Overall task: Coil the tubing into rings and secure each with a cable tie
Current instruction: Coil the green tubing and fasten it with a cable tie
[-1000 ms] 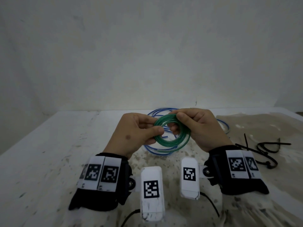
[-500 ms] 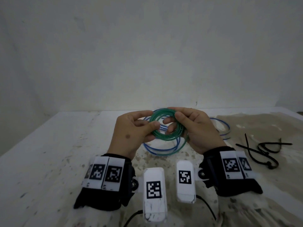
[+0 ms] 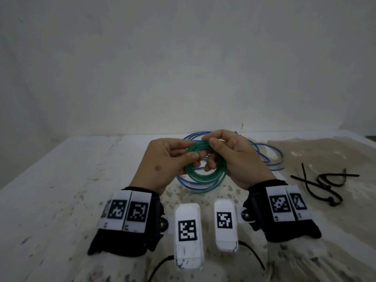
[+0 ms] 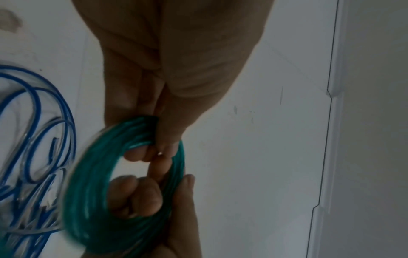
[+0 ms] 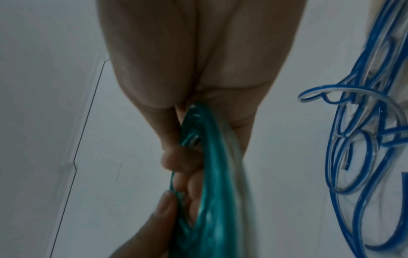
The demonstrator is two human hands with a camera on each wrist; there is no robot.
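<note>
Held above the table [image 3: 61, 180] between both hands: green tubing [image 3: 200, 178], wound into a ring of several turns. Left hand [image 3: 162, 161] pinching the ring's left edge between thumb and fingers; right hand [image 3: 240, 159] clamped on the upper right arc, thumb over the top, fingers curled through the middle. Probably light and springy, smooth enough to slide turn over turn, so likely to spring open if either pinch loosens. Best gripped across all turns at once, at 2 opposite spots, leaving a bare arc for a tie. No tie visible on the ring yet. Blue tubing [image 3: 264, 155] lying loose on the table behind the hands, uncoiled. Black cable ties [image 3: 325, 186] resting on the table to the right, well apart from the ring; reaching one means trusting 1 hand alone with the coil.
</note>
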